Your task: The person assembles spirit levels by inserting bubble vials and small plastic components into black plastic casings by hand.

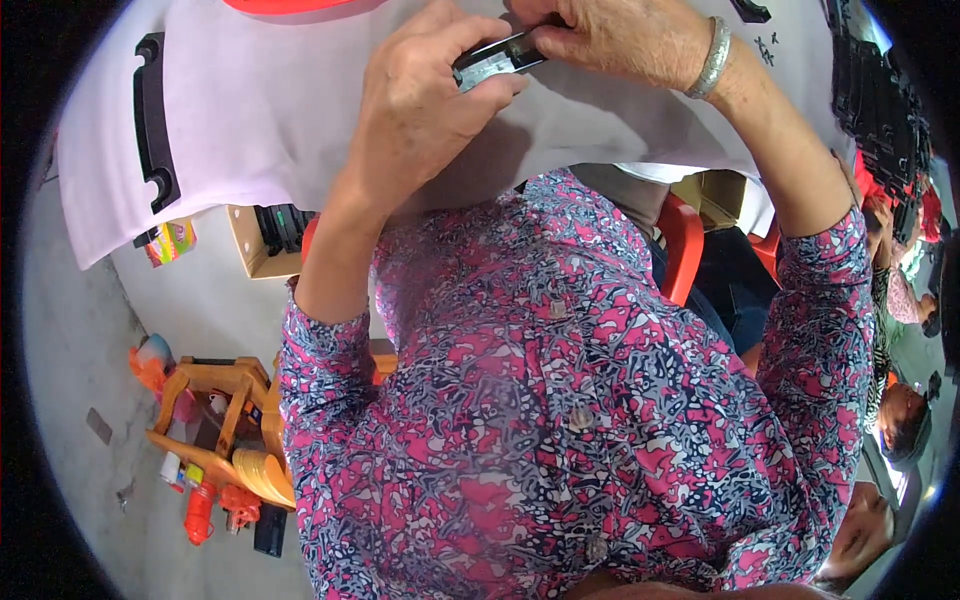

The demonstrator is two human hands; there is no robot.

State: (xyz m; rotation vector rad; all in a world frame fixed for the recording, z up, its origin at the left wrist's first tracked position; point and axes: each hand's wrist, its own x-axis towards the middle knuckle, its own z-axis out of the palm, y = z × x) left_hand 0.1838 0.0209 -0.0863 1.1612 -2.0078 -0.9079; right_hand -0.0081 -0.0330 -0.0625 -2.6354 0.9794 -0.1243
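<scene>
Over the cloth-covered table, my left hand is closed around a short black plastic piece with a shiny, silvery-clear face. Its thumb and index finger press the piece from both sides. My right hand, with a silver bangle at the wrist, pinches the far right end of the same piece. The right fingertips are partly cut off by the top edge, and what they cover is hidden. A long black strip with hooked ends lies alone at the left of the table.
A red rim shows at the top edge. Tiny black bits lie right of my hands, and many black strips are piled at the far right. Below stand a cardboard box, a red chair and a wooden stool. People sit at the right.
</scene>
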